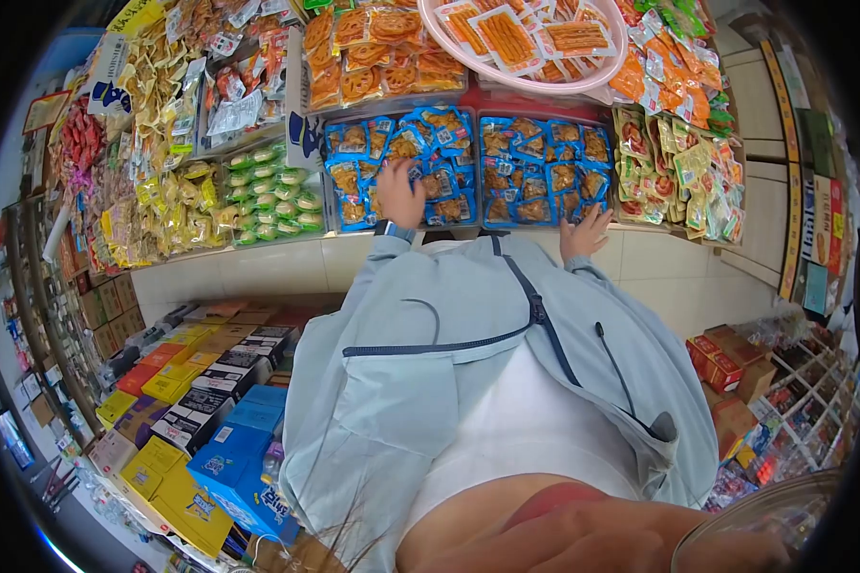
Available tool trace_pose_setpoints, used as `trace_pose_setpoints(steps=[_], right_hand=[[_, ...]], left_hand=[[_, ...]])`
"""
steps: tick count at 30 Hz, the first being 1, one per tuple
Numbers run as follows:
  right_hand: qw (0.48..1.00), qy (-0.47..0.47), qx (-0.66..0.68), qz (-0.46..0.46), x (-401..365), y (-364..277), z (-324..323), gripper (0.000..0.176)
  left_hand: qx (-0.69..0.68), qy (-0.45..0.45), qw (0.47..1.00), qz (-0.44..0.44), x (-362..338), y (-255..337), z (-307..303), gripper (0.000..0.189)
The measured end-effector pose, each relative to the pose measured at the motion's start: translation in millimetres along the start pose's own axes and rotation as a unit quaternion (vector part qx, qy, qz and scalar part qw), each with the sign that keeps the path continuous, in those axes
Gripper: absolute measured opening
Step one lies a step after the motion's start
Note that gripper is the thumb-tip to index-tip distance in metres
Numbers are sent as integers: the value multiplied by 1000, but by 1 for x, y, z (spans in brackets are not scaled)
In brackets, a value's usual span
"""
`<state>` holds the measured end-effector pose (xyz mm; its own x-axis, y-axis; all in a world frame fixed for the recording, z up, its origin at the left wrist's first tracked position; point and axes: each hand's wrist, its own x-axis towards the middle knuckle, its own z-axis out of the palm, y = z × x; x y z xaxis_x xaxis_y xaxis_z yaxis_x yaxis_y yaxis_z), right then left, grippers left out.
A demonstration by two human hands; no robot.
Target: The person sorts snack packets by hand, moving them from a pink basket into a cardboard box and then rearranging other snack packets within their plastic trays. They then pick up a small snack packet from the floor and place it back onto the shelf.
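Two clear bins of blue-edged snack packets stand side by side in front of me. My left hand lies on the packets of the left bin, its fingers reaching in among them; whether it grips one is hidden. At the front right corner of the right bin, my right hand rests with its fingers spread, touching the edge and holding nothing. Blue packets fill the left bin, and similar packets lie in the right one.
A pink basket of orange snack packs sits behind the bins. Green-and-white packets are on the left, beige pouches on the right. Stacked cartons stand at lower left, red boxes at lower right.
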<state>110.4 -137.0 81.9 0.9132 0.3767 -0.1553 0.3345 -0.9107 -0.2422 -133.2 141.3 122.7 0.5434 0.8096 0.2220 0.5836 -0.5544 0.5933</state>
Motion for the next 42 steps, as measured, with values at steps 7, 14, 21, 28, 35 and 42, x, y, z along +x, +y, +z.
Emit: trace_pose_setpoints(steps=[7, 14, 21, 28, 35, 42], right_hand=[[985, -4, -28, -168, -19, -27, -8, 89], [976, 2, -17, -218, -42, -82, 2, 82], [974, 46, 22, -222, -73, -152, 12, 86], [910, 9, 156, -385, -86, -204, -17, 80], [890, -2, 164, -426, -92, -223, -14, 66], [952, 117, 152, -240, -66, -169, 6, 55]], left_hand=[[135, 77, 982, -106, 19, -55, -46, 53], [138, -7, 987, -80, 59, -57, -43, 56], [197, -111, 973, -39, 87, -69, -46, 38], [-37, -55, 995, 80, 70, -11, -99, 29], [-431, -279, 845, -150, -12, 0, -27, 32], [-487, -307, 791, -206, -21, -30, -27, 26]])
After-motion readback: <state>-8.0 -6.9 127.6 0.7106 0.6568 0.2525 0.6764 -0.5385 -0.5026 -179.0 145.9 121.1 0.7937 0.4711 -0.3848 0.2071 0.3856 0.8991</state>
